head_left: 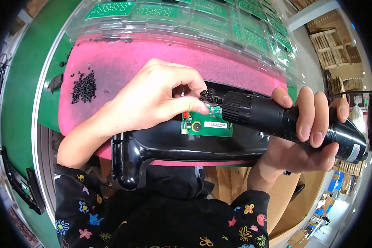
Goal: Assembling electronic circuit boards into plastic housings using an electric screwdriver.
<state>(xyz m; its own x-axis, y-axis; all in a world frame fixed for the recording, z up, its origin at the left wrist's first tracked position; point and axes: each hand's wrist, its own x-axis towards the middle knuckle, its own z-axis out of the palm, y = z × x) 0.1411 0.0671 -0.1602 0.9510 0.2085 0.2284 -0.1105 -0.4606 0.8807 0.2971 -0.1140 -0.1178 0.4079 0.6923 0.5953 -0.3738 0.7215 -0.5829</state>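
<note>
By the board (211, 120), the left hand (153, 95) is pinching screws (211, 96); the right hand (306, 122) is encircling a likely heavy screwdriver (262, 110), best held mid-barrel.

Assembly workshop: trayed circuit boards (109, 9), wooden pallet (324, 46).

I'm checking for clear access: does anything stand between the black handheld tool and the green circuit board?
In this view, yes: a clump of small black parts sits at the front of the black tool, over the upper part of the green circuit board, with the left hand close beside it.
</note>
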